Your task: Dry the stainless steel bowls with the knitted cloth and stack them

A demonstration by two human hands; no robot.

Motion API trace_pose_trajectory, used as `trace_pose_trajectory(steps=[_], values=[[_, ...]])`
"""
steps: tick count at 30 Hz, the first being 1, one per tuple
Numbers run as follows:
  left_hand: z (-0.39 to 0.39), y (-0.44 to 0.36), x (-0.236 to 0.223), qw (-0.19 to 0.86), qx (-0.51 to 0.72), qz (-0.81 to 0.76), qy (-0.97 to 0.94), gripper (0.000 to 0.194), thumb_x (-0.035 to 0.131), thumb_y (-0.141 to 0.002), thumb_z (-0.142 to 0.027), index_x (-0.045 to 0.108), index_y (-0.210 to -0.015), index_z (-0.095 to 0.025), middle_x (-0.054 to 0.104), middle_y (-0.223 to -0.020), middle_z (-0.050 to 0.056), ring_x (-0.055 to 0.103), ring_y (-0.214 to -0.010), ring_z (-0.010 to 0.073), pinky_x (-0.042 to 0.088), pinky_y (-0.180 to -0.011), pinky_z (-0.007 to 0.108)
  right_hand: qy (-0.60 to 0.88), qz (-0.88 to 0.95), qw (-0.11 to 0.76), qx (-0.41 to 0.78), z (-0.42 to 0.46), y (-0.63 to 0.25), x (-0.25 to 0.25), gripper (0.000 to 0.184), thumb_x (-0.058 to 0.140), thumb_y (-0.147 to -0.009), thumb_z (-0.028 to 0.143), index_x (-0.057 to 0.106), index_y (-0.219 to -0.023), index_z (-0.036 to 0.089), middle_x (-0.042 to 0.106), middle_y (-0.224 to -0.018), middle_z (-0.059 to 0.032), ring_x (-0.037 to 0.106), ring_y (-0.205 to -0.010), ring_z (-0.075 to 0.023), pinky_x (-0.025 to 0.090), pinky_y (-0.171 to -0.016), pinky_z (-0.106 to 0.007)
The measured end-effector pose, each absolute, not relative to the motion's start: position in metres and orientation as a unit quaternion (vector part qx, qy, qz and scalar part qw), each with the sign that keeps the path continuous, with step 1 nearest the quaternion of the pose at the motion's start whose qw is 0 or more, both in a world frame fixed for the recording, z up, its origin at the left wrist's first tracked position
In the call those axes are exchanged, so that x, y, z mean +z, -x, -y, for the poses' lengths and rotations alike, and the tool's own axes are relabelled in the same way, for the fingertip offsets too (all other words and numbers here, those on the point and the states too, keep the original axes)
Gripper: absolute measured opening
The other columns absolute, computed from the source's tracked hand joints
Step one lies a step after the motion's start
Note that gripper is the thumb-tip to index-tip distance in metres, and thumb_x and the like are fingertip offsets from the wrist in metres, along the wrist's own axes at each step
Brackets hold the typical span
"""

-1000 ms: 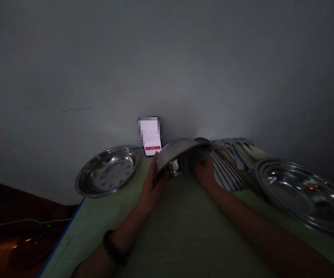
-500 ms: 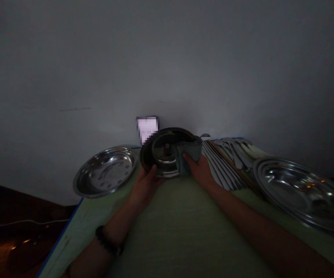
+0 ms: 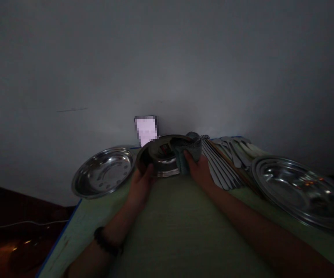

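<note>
"Where's the steel dish [image 3: 167, 168]?"
"Tilted up, with the green table [image 3: 167, 224] beneath it."
"And the fingers?"
"The left hand [image 3: 140, 184] grips its left rim, thumb on top; the right hand [image 3: 199, 170] clutches a grey cloth [image 3: 187, 148] against its right side."
"What's around the dish?"
"A lit phone [image 3: 146, 129] behind it, a shallow steel bowl [image 3: 104, 173] just to its left, cutlery [image 3: 234, 157] laid out to its right, a wide steel basin [image 3: 291, 193] farther right."
</note>
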State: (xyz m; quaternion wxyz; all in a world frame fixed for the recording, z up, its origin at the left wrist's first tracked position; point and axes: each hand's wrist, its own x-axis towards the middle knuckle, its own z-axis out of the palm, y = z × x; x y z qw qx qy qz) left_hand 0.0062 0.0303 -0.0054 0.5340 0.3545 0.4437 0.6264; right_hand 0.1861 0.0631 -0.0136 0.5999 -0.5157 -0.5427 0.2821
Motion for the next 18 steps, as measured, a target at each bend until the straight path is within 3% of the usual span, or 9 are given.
trace_pose_trajectory(steps=[3, 6, 9, 12, 14, 18], values=[[-0.031, -0.009, -0.003, 0.595, 0.618, -0.409, -0.311, 0.048, 0.079, -0.068, -0.030, 0.063, -0.113, -0.024, 0.066, -0.122, 0.006, 0.062, -0.110, 0.0270, 0.056, -0.087, 0.038, 0.509, 0.560, 0.584, 0.295, -0.062, -0.185, -0.014, 0.040, 0.050, -0.083, 0.054, 0.064, -0.069, 0.019, 0.066, -0.065, -0.0047, 0.062, -0.068, -0.0216, 0.046, -0.064, -0.033], [-0.031, -0.011, 0.000, 0.600, 0.622, -0.398, -0.307, 0.049, 0.081, -0.066, -0.029, 0.064, -0.112, -0.025, 0.065, -0.124, 0.006, 0.059, -0.115, 0.0290, 0.056, -0.087, 0.038, 0.507, 0.566, 0.574, 0.305, -0.064, -0.184, -0.016, 0.039, 0.050, -0.083, 0.053, 0.064, -0.072, 0.019, 0.067, -0.068, -0.0056, 0.064, -0.071, -0.0228, 0.048, -0.067, -0.035], [-0.031, -0.012, -0.004, 0.583, 0.635, -0.401, -0.310, 0.054, 0.080, -0.066, -0.029, 0.061, -0.117, -0.027, 0.061, -0.130, 0.005, 0.054, -0.121, 0.0293, 0.056, -0.088, 0.037, 0.510, 0.553, 0.589, 0.295, -0.067, -0.183, -0.019, 0.036, 0.056, -0.080, 0.050, 0.063, -0.094, 0.018, 0.069, -0.092, -0.0098, 0.063, -0.088, -0.0245, 0.048, -0.079, -0.038], [-0.033, -0.011, -0.012, 0.542, 0.631, -0.441, -0.337, 0.062, 0.079, -0.067, -0.032, 0.056, -0.125, -0.029, 0.059, -0.133, 0.005, 0.054, -0.121, 0.0301, 0.056, -0.087, 0.038, 0.527, 0.503, 0.635, 0.258, -0.070, -0.184, -0.021, 0.058, 0.068, -0.070, 0.045, 0.050, -0.117, 0.016, 0.061, -0.115, -0.0144, 0.057, -0.104, -0.0255, 0.044, -0.091, -0.041], [-0.034, -0.009, -0.017, 0.509, 0.618, -0.466, -0.376, 0.062, 0.077, -0.070, -0.036, 0.055, -0.128, -0.029, 0.060, -0.131, 0.006, 0.055, -0.120, 0.0303, 0.054, -0.091, 0.041, 0.536, 0.480, 0.649, 0.248, -0.070, -0.185, -0.021, 0.064, 0.070, -0.068, 0.042, 0.046, -0.121, 0.015, 0.060, -0.118, -0.0157, 0.056, -0.106, -0.0259, 0.043, -0.094, -0.042], [-0.038, -0.006, -0.023, 0.463, 0.609, -0.466, -0.444, 0.053, 0.071, -0.076, -0.039, 0.058, -0.125, -0.024, 0.061, -0.129, 0.006, 0.050, -0.126, 0.0275, 0.037, -0.109, 0.043, 0.519, 0.507, 0.631, 0.274, -0.070, -0.187, -0.018, 0.044, 0.064, -0.073, 0.039, 0.056, -0.109, 0.016, 0.067, -0.107, -0.0122, 0.061, -0.099, -0.0249, 0.045, -0.090, -0.040]])
